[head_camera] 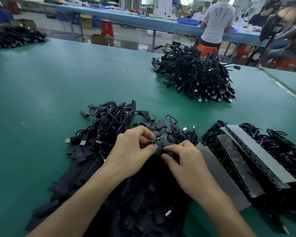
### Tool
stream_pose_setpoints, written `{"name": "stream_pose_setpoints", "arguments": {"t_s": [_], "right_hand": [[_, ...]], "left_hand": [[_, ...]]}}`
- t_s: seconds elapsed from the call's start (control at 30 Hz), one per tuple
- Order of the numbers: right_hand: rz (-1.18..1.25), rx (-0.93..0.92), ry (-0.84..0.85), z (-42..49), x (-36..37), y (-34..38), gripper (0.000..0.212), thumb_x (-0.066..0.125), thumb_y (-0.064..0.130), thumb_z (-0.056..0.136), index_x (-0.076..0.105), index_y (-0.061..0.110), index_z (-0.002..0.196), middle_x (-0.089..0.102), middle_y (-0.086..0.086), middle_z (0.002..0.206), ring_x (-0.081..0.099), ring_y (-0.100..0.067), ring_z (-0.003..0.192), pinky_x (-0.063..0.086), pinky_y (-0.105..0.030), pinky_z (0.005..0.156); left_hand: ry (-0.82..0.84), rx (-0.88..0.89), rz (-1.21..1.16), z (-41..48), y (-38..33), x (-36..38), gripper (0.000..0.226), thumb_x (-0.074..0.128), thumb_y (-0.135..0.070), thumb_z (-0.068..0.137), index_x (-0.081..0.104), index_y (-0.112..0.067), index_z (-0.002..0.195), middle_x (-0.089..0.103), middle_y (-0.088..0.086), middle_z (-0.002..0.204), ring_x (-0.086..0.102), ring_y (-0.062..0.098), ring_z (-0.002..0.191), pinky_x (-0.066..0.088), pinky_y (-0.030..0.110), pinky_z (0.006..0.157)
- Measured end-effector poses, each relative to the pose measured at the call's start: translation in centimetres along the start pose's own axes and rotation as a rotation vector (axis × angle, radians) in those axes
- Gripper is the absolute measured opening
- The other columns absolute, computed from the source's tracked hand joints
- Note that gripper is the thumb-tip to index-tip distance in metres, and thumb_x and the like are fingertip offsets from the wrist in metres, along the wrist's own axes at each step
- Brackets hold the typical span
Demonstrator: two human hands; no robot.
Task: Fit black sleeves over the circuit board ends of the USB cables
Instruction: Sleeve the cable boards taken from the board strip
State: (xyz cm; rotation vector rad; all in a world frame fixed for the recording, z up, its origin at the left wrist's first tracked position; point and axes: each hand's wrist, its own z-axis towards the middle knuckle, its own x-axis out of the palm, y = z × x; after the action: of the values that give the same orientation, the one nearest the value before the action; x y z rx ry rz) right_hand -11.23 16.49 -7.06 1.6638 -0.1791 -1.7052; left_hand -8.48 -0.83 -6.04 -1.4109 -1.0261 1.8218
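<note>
The heap of loose sleeves [126,194] lies on the green table mat [41,100] at its near edge, and both hands work just above the heap's far side; the left hand [135,147] pinches the small green circuit board [158,139] between curled fingers and thumb, the board lying roughly level and bare, pointing right; the right hand [183,159], fingers curled, grips a black sleeve [159,150] just beneath the board, and the sleeve touches the left thumb as well; whether the sleeve's mouth has met the board's end I cannot tell, black lying on black. Behind the heap sits a tangle of USB cables [108,122], with plugs showing at its left; right of the heap lie grey-backed strips [237,159] among more cable; well beyond the heap, to the right, rises a larger mound of cables [195,77].
</note>
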Motion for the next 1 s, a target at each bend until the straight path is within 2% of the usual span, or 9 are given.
{"name": "stream_pose_setpoints", "arguments": {"t_s": [0.1, 0.2, 0.3, 0.43, 0.57, 0.67, 0.77, 0.83, 1.0], "right_hand": [[0.016, -0.009, -0.016, -0.3, 0.3, 0.5, 0.024, 0.071, 0.028, 0.086, 0.071, 0.031, 0.11, 0.049, 0.018, 0.095, 0.057, -0.008, 0.087, 0.051, -0.03, 0.081], [0.077, -0.009, -0.079, -0.3, 0.2, 0.8, 0.02, 0.07, 0.018, 0.083, 0.073, 0.03, 0.099, 0.061, 0.017, 0.092, 0.059, -0.001, 0.081, 0.05, -0.023, 0.076], [0.132, 0.044, -0.105, -0.2, -0.3, 0.6, 0.02, 0.065, 0.012, 0.085, 0.07, 0.032, 0.088, 0.068, 0.018, 0.077, 0.062, 0.002, 0.074, 0.05, -0.019, 0.068], [0.212, 0.052, -0.073, -0.2, -1.4, 0.6, 0.027, 0.072, 0.012, 0.083, 0.063, 0.037, 0.086, 0.067, 0.016, 0.071, 0.063, 0.005, 0.072, 0.045, -0.008, 0.061], [0.264, 0.03, -0.059, -0.3, -2.3, 1.0, 0.029, 0.087, 0.019, 0.07, 0.065, 0.035, 0.08, 0.068, 0.015, 0.068, 0.062, 0.001, 0.059, 0.044, -0.009, 0.056], [0.308, 0.038, -0.064, -0.3, -2.6, 1.0, 0.024, 0.091, 0.025, 0.065, 0.068, 0.028, 0.07, 0.068, 0.01, 0.059, 0.059, 0.0, 0.05, 0.041, -0.009, 0.049], [0.5, 0.044, -0.055, 0.0, -3.2, 0.9, 0.017, 0.09, 0.025, 0.067, 0.074, 0.024, 0.073, 0.071, 0.005, 0.064, 0.066, -0.007, 0.057, 0.048, -0.016, 0.055], [0.597, 0.033, -0.076, 0.2, -3.4, 0.9, 0.012, 0.086, 0.022, 0.072, 0.076, 0.026, 0.077, 0.073, 0.002, 0.067, 0.067, -0.011, 0.061, 0.054, -0.023, 0.06], [0.637, 0.041, -0.072, 0.3, -3.3, 0.7, 0.014, 0.077, 0.016, 0.083, 0.072, 0.029, 0.082, 0.072, 0.001, 0.07, 0.069, -0.013, 0.063, 0.051, -0.021, 0.059]], "left_hand": [[0.022, 0.001, 0.004, -0.1, -0.1, 0.0, 0.015, 0.078, -0.019, 0.081, 0.066, -0.029, 0.082, 0.071, -0.01, 0.07, 0.054, -0.007, 0.049, 0.037, 0.006, 0.052], [0.0, 0.005, 0.007, -0.1, -0.2, -0.1, 0.014, 0.078, -0.019, 0.081, 0.067, -0.028, 0.082, 0.07, -0.01, 0.07, 0.053, -0.006, 0.05, 0.037, 0.008, 0.054], [-0.028, -0.001, -0.015, -0.1, -0.2, -0.2, 0.015, 0.08, -0.021, 0.079, 0.067, -0.029, 0.083, 0.071, -0.011, 0.074, 0.055, -0.007, 0.055, 0.042, 0.015, 0.062], [-0.031, 0.016, -0.045, -0.1, -0.1, -0.2, 0.019, 0.083, -0.022, 0.075, 0.068, -0.029, 0.084, 0.07, -0.014, 0.077, 0.057, -0.011, 0.062, 0.041, 0.007, 0.064], [0.061, -0.033, -0.141, 0.0, 0.0, -0.1, 0.02, 0.081, -0.02, 0.079, 0.066, -0.032, 0.084, 0.074, -0.006, 0.077, 0.068, 0.009, 0.071, 0.055, 0.033, 0.075], [0.087, -0.029, -0.174, 0.0, 0.0, -0.2, 0.02, 0.079, -0.016, 0.082, 0.066, -0.032, 0.084, 0.075, -0.003, 0.078, 0.07, 0.013, 0.072, 0.057, 0.037, 0.074], [0.085, -0.038, -0.236, 0.0, -0.2, -0.2, 0.017, 0.077, -0.015, 0.083, 0.067, -0.028, 0.084, 0.075, 0.0, 0.079, 0.071, 0.021, 0.075, 0.057, 0.045, 0.079], [0.088, -0.055, -0.324, -0.1, -0.5, -0.3, 0.014, 0.078, -0.019, 0.081, 0.068, -0.028, 0.086, 0.075, 0.003, 0.079, 0.07, 0.021, 0.073, 0.058, 0.043, 0.076], [0.139, -0.093, -0.448, -0.2, -1.0, -0.7, 0.017, 0.079, -0.01, 0.083, 0.068, -0.018, 0.093, 0.076, 0.008, 0.078, 0.07, 0.015, 0.065, 0.054, 0.023, 0.058]]}}
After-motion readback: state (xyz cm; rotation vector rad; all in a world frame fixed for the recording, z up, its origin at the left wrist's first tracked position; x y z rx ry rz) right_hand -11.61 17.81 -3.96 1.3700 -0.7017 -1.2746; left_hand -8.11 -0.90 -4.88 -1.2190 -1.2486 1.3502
